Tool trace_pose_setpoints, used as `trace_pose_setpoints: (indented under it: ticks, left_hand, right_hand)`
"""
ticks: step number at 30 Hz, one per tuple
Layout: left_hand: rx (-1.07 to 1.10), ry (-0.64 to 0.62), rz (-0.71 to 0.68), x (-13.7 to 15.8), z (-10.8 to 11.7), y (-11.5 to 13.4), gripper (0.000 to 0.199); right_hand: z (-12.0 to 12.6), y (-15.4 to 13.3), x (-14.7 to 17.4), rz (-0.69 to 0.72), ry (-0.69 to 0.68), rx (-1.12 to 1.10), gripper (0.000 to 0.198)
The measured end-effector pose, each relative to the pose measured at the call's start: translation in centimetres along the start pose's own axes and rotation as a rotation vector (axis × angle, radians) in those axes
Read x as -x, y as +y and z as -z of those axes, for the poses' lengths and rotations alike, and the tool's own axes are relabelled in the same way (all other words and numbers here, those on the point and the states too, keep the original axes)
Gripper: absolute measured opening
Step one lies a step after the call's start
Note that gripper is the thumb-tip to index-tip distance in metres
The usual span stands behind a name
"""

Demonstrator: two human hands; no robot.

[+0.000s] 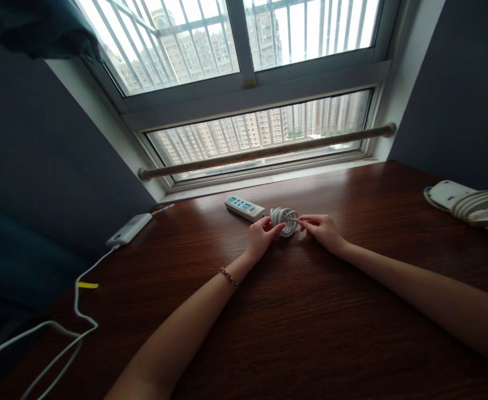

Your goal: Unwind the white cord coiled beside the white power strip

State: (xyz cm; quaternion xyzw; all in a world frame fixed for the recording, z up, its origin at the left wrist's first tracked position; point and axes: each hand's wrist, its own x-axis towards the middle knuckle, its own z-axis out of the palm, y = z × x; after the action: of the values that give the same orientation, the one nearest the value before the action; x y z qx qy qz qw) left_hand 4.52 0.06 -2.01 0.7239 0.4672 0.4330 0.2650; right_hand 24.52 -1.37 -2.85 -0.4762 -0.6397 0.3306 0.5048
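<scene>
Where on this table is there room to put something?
Bare table: between left forearm and right forearm, and from right hand to the wrapped cord. Crowded: around the coil, left hand and strip, and at the left cable.

White cable coil, reddish-brown wood-grained table

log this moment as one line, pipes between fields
left hand: holding cable coil | right hand: pinching coil's right edge | white power strip: on table, beside coil

Power strip: long white plastic bar, lying flat, blue-green socket panel facing up.
Cable: white cord wound in a coil, just beside the power strip's right end.
</scene>
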Motion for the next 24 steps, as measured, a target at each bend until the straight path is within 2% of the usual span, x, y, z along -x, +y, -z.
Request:
trace_pose_setpoints:
  ticks: [6,12,19,24]
  left_hand:
    - [-0.020,0.046,-0.050,0.1,0.1,0.3,0.038]
    - [0.019,0.124,-0.046,-0.2,-0.1,0.0,0.051]
    - [0.108,0.060,0.025,-0.3,-0.4,-1.4,0.042]
    - [0.160,0.004,0.034,-0.4,-0.2,-1.3,0.030]
  right_hand:
    - [0.1,0.1,0.0,0.018,-0.002,0.058,0.031]
    - [0.0,0.2,-0.1,0.040,-0.004,0.091,0.031]
    - [0.0,0.2,-0.1,0.040,-0.012,0.100,0.031]
    - [0.0,0.1,-0.1,0.035,-0.018,0.101,0.031]
